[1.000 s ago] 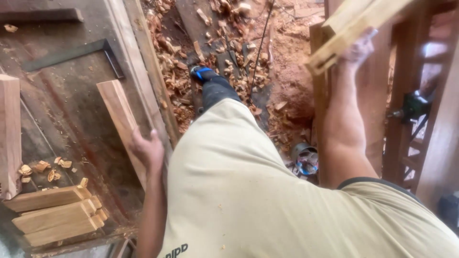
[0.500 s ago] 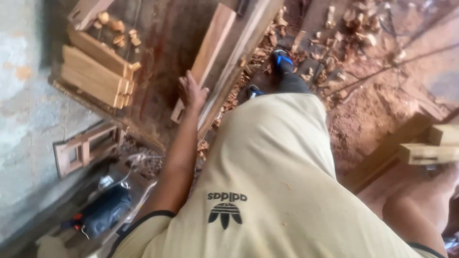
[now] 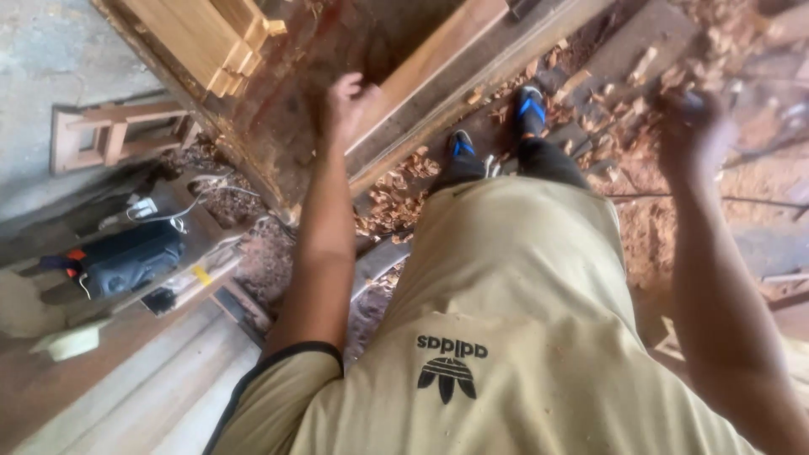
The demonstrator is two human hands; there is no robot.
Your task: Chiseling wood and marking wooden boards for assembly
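My left hand [image 3: 344, 103] hovers with fingers spread just above a dusty workbench [image 3: 278, 143], beside the near end of a long wooden plank [image 3: 434, 55]. It holds nothing. My right hand [image 3: 693, 126] is raised over the floor at the right. It is blurred with curled fingers, and I cannot tell whether anything is in it. A stack of cut wooden slats [image 3: 211, 34] lies on the bench at the upper left.
Wood shavings [image 3: 392, 190] litter the reddish floor around my blue sandals [image 3: 531, 105]. A small wooden frame [image 3: 109, 135] stands at the left. A dark power tool [image 3: 126, 261] with a cable lies on a low board at the lower left.
My right hand held wooden pieces up high a second ago; none show in it now. My left hand has lifted off the plank. The view has swung round.
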